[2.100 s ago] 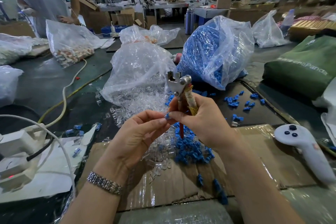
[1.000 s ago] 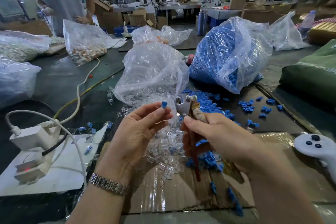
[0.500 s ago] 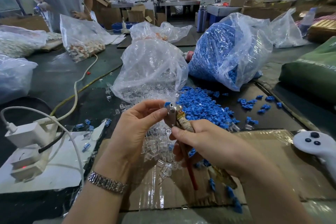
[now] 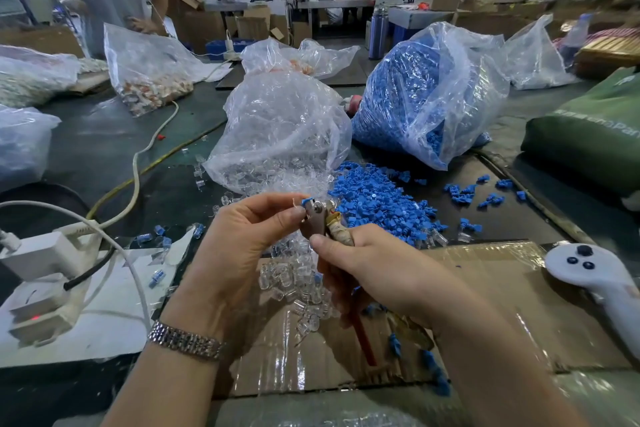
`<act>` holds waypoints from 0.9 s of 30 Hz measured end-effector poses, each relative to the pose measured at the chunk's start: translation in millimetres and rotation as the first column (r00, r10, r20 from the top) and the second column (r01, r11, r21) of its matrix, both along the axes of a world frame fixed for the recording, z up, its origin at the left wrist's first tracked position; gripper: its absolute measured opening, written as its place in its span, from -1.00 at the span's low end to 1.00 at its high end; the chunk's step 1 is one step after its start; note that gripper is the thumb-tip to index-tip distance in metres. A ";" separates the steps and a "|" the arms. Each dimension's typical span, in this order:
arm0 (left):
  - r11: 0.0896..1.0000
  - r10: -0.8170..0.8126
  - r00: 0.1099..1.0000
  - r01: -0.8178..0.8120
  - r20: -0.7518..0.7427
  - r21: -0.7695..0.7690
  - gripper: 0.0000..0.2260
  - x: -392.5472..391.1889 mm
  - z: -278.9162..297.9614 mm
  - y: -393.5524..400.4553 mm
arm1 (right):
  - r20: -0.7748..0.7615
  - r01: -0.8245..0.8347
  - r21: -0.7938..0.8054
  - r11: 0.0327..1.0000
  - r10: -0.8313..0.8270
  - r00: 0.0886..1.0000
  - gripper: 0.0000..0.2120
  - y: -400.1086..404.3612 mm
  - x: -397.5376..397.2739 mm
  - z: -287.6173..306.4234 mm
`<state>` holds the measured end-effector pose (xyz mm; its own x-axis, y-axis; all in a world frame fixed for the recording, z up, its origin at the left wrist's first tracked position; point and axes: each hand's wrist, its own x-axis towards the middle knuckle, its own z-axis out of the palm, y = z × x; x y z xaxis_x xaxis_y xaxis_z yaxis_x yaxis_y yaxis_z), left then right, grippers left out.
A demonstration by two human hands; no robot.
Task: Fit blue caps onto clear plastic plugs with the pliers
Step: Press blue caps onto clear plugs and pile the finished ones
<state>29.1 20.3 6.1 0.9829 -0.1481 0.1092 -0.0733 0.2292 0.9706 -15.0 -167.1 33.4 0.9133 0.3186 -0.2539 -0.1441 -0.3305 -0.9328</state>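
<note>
Head view: your left hand [image 4: 249, 246] pinches a blue cap [image 4: 306, 201] at the pliers [image 4: 317, 220]; your right hand [image 4: 377, 274] grips their handles.

A dark green counter [image 4: 104, 146] carries a taped brown cardboard sheet [image 4: 502, 291], clear plastic bags of clear plugs [image 4: 277, 128] and blue caps [image 4: 422, 94], loose blue caps [image 4: 377, 198], a white power strip [image 4: 45, 253].

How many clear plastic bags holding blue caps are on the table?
1: the bag of blue caps stands right of the bag of clear plugs, behind the loose blue caps. Blurred far bags may hide more.
</note>
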 end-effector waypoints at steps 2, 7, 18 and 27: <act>1.000 -0.001 1.000 0.001 0.004 0.016 -0.72 1.2 -0.9 2.7 | 0.010 0.002 0.007 1.000 -0.002 1.000 -0.58 3.4 0.6 -1.6; 0.997 0.042 0.997 -0.045 0.067 0.055 -0.69 2.2 -2.3 3.9 | -0.024 -0.035 -0.053 0.998 0.034 0.999 -0.69 -1.1 3.0 0.7; 0.335 0.648 0.658 -0.699 0.383 0.632 -0.77 20.2 -9.3 49.7 | 0.374 0.390 -0.531 0.753 -0.205 0.905 -0.92 -43.3 28.0 -4.4; 0.288 0.237 0.960 -0.218 0.151 0.933 -0.86 12.9 -21.3 12.6 | 0.397 0.407 -0.657 0.635 -0.168 0.902 -0.71 -42.6 49.0 -28.4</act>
<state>42.0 33.0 -15.2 0.9950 0.0888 0.0459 0.0520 -0.8522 0.5206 34.1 -209.7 5.1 0.9897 -0.1426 -0.0090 -0.1321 -0.8892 -0.4380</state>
